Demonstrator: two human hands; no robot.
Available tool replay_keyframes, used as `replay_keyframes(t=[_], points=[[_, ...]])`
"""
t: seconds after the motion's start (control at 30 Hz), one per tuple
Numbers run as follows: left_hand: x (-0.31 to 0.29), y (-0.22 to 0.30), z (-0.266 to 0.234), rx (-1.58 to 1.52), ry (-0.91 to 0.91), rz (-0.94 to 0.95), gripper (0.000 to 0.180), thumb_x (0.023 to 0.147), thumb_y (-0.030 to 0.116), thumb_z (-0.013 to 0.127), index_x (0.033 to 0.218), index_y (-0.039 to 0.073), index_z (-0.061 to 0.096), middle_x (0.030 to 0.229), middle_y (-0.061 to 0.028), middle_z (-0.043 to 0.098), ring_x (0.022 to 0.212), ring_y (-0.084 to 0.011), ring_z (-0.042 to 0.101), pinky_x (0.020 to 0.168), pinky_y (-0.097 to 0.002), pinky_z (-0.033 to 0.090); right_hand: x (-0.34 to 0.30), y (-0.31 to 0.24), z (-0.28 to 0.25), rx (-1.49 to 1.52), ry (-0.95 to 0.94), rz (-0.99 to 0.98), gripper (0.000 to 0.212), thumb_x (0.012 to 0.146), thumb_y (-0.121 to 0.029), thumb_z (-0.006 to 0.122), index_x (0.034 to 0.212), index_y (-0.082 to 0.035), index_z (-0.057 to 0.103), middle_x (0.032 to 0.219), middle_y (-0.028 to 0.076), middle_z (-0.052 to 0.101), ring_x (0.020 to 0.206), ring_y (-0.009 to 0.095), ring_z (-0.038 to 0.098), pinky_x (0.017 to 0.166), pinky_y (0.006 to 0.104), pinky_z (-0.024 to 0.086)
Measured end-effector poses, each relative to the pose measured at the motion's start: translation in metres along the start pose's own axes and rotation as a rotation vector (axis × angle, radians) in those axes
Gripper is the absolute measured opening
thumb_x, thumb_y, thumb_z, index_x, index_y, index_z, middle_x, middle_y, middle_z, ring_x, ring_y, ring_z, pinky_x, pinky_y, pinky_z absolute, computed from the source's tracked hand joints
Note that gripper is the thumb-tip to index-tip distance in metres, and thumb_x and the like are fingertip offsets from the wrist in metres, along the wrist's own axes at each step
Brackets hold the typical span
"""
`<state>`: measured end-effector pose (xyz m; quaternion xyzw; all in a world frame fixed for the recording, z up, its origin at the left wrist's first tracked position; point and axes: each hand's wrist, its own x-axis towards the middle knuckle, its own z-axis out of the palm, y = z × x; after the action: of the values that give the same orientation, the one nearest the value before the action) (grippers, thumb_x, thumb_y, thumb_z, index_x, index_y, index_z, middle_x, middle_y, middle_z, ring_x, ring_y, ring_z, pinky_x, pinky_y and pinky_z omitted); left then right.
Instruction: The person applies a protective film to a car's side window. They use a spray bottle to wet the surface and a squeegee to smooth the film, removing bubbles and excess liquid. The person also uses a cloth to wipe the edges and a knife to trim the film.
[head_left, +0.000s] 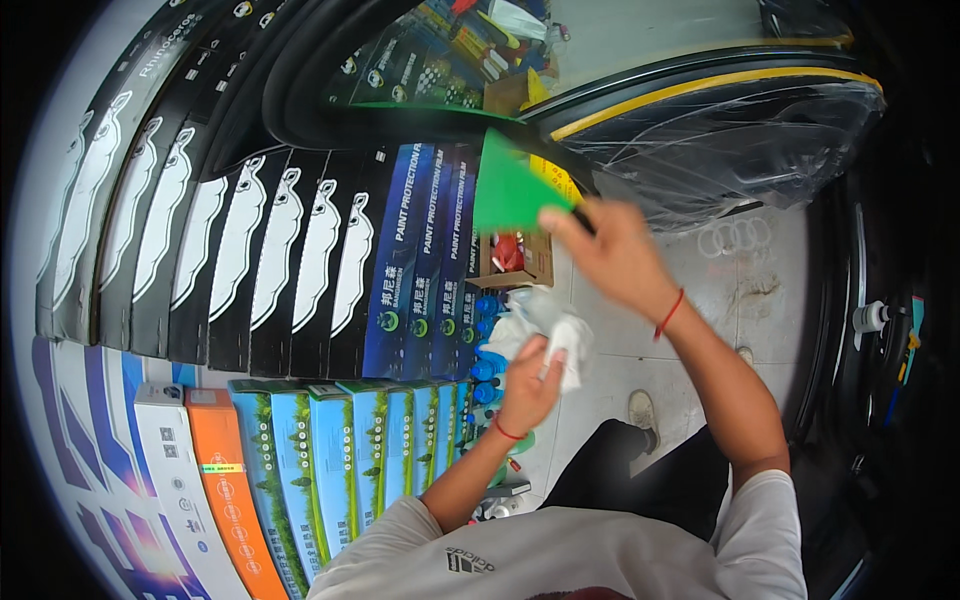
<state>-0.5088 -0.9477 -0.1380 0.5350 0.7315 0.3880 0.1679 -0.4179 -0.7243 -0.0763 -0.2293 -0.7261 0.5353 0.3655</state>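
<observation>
My right hand grips the dark handle of a green squeegee with a broad flat blade, slightly blurred by motion. The blade is raised beside the lower edge of a car door's window glass; I cannot tell whether it touches. Closer to my body, my left hand is closed around a crumpled white cloth, which hangs loosely from the fingers. Clear plastic sheeting covers the door's inner panel, with yellow tape along its upper edge.
Tall black boxes and blue boxes stand in a row at the left, with landscape-printed boxes nearer. Blue-capped bottles line their end, beside an open cardboard box. Grey floor tiles show by my shoe.
</observation>
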Motion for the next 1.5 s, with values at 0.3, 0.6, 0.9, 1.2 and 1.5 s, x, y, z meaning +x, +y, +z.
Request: replay_keyframes(t=[0.3, 0.6, 0.9, 1.2, 1.5], points=[[-0.064, -0.081, 0.004, -0.337, 0.176, -0.433, 0.036, 0.107, 0.018, 0.056, 0.079, -0.005, 0.051, 0.079, -0.0053, 0.045, 0.075, -0.0118, 0.04, 0.066, -0.029, 0.036, 0.101, -0.05, -0.075, -0.529, 0.495, -0.369, 0.041, 0.097, -0.04, 0.069, 0.084, -0.002, 0.074, 0.062, 0.016, 0.057, 0.06, 0.027, 0.058, 0.057, 0.0402, 0.046], [-0.012, -0.037, -0.014, -0.327, 0.387, -0.562, 0.045, 0.11, 0.028, 0.05, 0.124, -0.014, 0.061, 0.12, -0.0166, 0.069, 0.108, -0.0199, 0.059, 0.106, -0.0315, 0.042, 0.112, -0.112, -0.015, -0.851, 0.196, -0.396, 0.037, 0.095, -0.039, 0.064, 0.082, -0.006, 0.075, 0.073, 0.019, 0.069, 0.07, 0.036, 0.07, 0.065, 0.0465, 0.055], [0.056, 0.003, -0.022, -0.639, 0.652, -0.306, 0.045, 0.112, 0.031, 0.045, 0.129, -0.007, 0.061, 0.119, -0.0096, 0.066, 0.105, -0.0162, 0.061, 0.092, -0.0303, 0.047, -0.018, -0.015, 0.026, -0.621, -0.284, -0.213, 0.05, 0.098, -0.048, 0.065, 0.078, -0.004, 0.073, 0.06, 0.014, 0.06, 0.054, 0.027, 0.061, 0.056, 0.0432, 0.048], [0.031, -0.018, -0.019, -0.105, 0.269, -0.337, 0.037, 0.106, 0.02, 0.06, 0.081, -0.008, 0.054, 0.076, -0.0054, 0.044, 0.073, -0.0133, 0.041, 0.065, -0.0309, 0.037, 0.117, 0.101, 0.017, -0.041, 0.546, -0.252, 0.047, 0.099, -0.047, 0.066, 0.092, -0.001, 0.072, 0.07, 0.022, 0.066, 0.067, 0.042, 0.067, 0.058, 0.0429, 0.05], [-0.042, -0.059, -0.02, -0.155, 0.393, -0.58, 0.039, 0.106, 0.022, 0.061, 0.078, -0.005, 0.056, 0.078, 0.0016, 0.041, 0.075, -0.0095, 0.035, 0.067, -0.028, 0.03, 0.179, 0.07, 0.062, 0.078, 0.454, -0.444, 0.039, 0.094, -0.044, 0.074, 0.1, -0.005, 0.077, 0.066, 0.02, 0.065, 0.06, 0.039, 0.064, 0.056, 0.0416, 0.049]])
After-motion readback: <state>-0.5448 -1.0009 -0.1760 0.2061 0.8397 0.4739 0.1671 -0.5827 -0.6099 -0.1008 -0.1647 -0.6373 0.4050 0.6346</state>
